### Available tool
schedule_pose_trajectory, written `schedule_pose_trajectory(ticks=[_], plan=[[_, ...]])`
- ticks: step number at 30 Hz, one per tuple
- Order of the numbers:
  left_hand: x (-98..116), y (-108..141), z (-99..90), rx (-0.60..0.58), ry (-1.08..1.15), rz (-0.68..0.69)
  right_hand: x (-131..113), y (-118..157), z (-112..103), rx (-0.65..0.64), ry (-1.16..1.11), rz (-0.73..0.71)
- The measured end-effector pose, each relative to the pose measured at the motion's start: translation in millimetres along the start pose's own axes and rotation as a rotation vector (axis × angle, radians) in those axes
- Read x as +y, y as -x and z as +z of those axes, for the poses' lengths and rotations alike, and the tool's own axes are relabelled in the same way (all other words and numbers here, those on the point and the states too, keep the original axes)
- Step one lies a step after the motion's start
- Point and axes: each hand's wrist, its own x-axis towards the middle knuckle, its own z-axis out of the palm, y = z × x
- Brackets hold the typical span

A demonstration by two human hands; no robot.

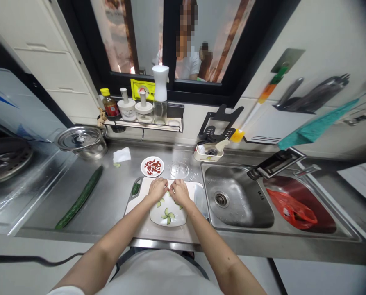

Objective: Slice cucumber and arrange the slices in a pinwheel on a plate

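A white plate rests on a pale cutting board. Curved green cucumber slices form a pinwheel near the plate's front, with other small groups toward its sides. Over the far rim, my left hand and my right hand are close together, fingers curled and closed. Bits of pale green cucumber show between the fingertips; what each hand pinches is too small to tell. A cucumber end piece lies at the board's left corner. The broad blade of a knife lies along its right side.
A small dish of chopped red pieces sits beyond the board. Left are a whole cucumber, a lidded steel pot and a white tissue. A double sink with a red bag is on the right.
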Motion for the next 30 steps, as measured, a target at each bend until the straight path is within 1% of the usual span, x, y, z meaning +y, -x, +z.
schedule_pose_trajectory(ticks=[6, 13, 24, 30], plan=[[-2.2, -0.5, 1.9, 0.006, 0.019, -0.012, 0.7, 0.6, -1.7, -0.008, -0.019, 0.008], [-0.2, -0.6, -1.8, 0.003, 0.038, -0.016, 4.9, 2.6, -3.7, 0.004, -0.046, 0.038], [0.3, -1.6, -0.1, -0.036, 0.036, -0.029, 1.1, -1.9, 3.0, 0.0, -0.007, 0.042], [1.1, -2.0, -0.8, -0.036, 0.039, -0.036, 2.5, -0.5, 3.6, 0.018, -0.023, 0.041]])
